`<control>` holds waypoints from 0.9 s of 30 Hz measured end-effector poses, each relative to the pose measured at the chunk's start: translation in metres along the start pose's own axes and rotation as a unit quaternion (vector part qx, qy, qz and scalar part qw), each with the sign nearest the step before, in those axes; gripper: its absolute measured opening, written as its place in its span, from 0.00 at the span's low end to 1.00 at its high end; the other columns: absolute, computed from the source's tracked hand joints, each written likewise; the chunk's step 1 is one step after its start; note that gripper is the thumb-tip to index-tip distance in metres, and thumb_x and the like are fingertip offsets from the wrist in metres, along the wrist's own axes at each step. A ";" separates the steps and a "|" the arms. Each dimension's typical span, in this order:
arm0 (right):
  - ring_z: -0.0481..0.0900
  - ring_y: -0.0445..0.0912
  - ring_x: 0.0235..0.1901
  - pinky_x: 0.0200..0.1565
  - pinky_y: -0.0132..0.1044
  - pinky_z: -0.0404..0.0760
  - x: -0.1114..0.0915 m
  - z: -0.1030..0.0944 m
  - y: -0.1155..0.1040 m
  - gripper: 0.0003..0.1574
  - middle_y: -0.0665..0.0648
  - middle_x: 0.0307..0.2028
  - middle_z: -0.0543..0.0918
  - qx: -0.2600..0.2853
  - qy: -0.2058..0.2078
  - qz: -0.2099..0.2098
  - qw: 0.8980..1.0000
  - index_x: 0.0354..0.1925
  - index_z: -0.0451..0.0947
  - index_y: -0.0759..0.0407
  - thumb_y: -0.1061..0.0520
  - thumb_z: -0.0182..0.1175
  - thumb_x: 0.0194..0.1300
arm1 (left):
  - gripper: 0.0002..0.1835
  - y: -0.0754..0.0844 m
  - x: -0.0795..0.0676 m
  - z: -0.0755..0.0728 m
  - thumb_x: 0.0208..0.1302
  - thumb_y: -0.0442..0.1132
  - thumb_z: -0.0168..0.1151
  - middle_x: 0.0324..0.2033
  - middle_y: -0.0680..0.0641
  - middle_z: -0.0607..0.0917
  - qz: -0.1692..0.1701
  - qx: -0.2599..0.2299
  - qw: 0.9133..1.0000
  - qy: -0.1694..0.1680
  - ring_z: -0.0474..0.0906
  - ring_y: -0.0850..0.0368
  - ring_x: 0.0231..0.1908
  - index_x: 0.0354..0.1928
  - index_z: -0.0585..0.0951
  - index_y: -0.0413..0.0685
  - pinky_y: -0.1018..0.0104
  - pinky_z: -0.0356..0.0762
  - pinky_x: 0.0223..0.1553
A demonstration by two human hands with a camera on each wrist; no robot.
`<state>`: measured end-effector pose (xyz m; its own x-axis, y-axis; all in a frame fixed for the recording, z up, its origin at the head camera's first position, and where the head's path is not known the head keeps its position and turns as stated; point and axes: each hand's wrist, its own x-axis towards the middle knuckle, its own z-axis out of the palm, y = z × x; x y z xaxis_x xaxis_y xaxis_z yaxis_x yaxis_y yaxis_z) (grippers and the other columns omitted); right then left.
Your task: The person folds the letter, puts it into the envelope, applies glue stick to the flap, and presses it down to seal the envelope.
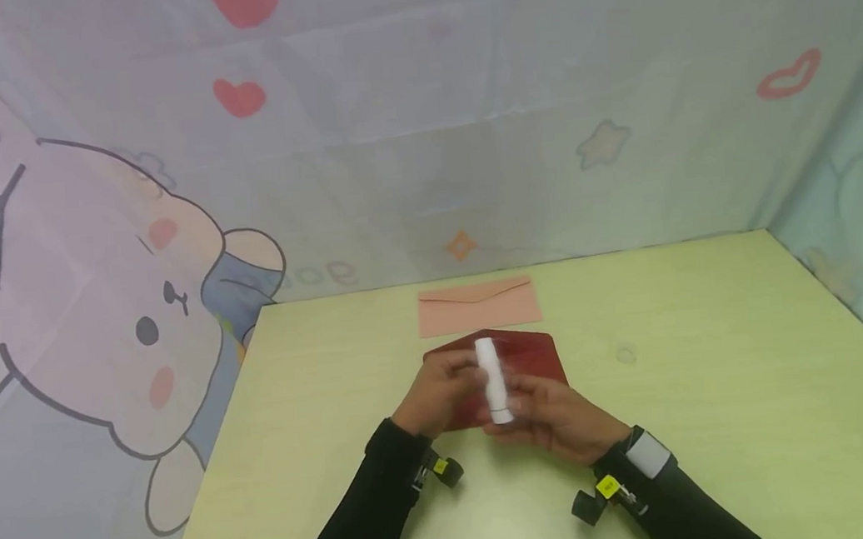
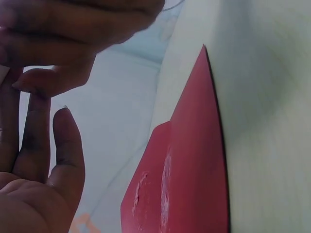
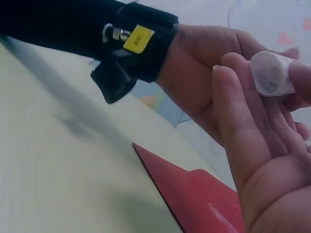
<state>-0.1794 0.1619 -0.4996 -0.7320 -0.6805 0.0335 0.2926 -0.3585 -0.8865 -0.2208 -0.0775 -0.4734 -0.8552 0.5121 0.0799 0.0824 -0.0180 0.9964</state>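
A white glue stick point(image 1: 493, 382) is held between both hands above a red envelope point(image 1: 539, 355). My left hand point(image 1: 440, 392) pinches its upper part, while my right hand point(image 1: 555, 418) grips it lower down. In the right wrist view the round end of the glue stick point(image 3: 268, 75) faces the camera, beside the fingers of both hands. The envelope lies on the table with its flap unfolded. Shiny wet-looking smears point(image 2: 164, 191) run along it near the flap fold in the left wrist view. Much of the glue stick is hidden by fingers in the wrist views.
A pink envelope point(image 1: 480, 312) lies just behind the red one on the pale yellow table point(image 1: 708, 350). A small clear round piece point(image 1: 625, 355) is on the table to the right. A printed cloth point(image 1: 407, 137) hangs along the back and sides.
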 end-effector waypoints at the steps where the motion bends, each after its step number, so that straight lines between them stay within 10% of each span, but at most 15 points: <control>1: 0.91 0.46 0.64 0.70 0.45 0.89 0.000 -0.001 0.000 0.32 0.50 0.65 0.85 -0.010 0.000 -0.003 1.000 0.83 0.58 0.68 0.63 0.51 0.91 | 0.18 0.001 0.000 0.000 0.78 0.28 0.62 0.46 0.56 0.91 0.003 -0.003 1.000 -0.001 0.85 0.66 0.50 0.60 0.83 0.17 0.70 0.84 0.58; 10: 0.94 0.38 0.52 0.59 0.38 0.93 0.005 0.006 0.001 0.31 0.45 0.52 0.94 -0.170 0.117 -0.018 0.978 0.72 0.68 0.78 0.65 0.67 0.81 | 0.15 0.001 -0.001 0.005 0.73 0.29 0.70 0.42 0.53 0.94 -0.008 0.014 0.998 0.054 0.89 0.69 0.42 0.55 0.89 0.24 0.71 0.87 0.51; 20: 0.86 0.46 0.46 0.40 0.37 0.81 0.017 0.032 0.002 0.29 0.59 0.44 0.90 -0.408 0.341 0.021 0.847 0.50 0.76 0.58 0.48 0.84 0.66 | 0.19 0.006 -0.007 0.030 0.63 0.53 0.87 0.39 0.49 0.99 -0.014 0.159 0.969 0.190 0.95 0.61 0.41 0.49 0.96 0.51 0.68 0.89 0.43; 23: 0.87 0.48 0.52 0.47 0.37 0.83 0.016 0.029 -0.004 0.28 0.59 0.50 0.87 -0.385 0.310 0.015 0.869 0.54 0.76 0.60 0.48 0.80 0.71 | 0.17 0.008 -0.004 0.027 0.73 0.48 0.80 0.46 0.43 0.98 0.006 0.131 0.976 0.176 0.94 0.62 0.46 0.55 0.94 0.45 0.70 0.89 0.49; 27: 0.91 0.45 0.59 0.60 0.41 0.91 0.006 0.014 -0.011 0.25 0.53 0.59 0.88 -0.223 0.143 0.003 0.964 0.68 0.71 0.66 0.56 0.66 0.84 | 0.18 0.008 -0.001 0.014 0.84 0.34 0.63 0.58 0.30 0.93 0.018 0.018 0.997 0.074 0.92 0.65 0.55 0.66 0.86 0.31 0.68 0.87 0.62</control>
<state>-0.1788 0.1525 -0.4832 -0.8898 -0.4543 -0.0444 0.0508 -0.0020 -0.9987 -0.2123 -0.0657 -0.4660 -0.9176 0.3785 0.1211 0.1300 -0.0022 0.9915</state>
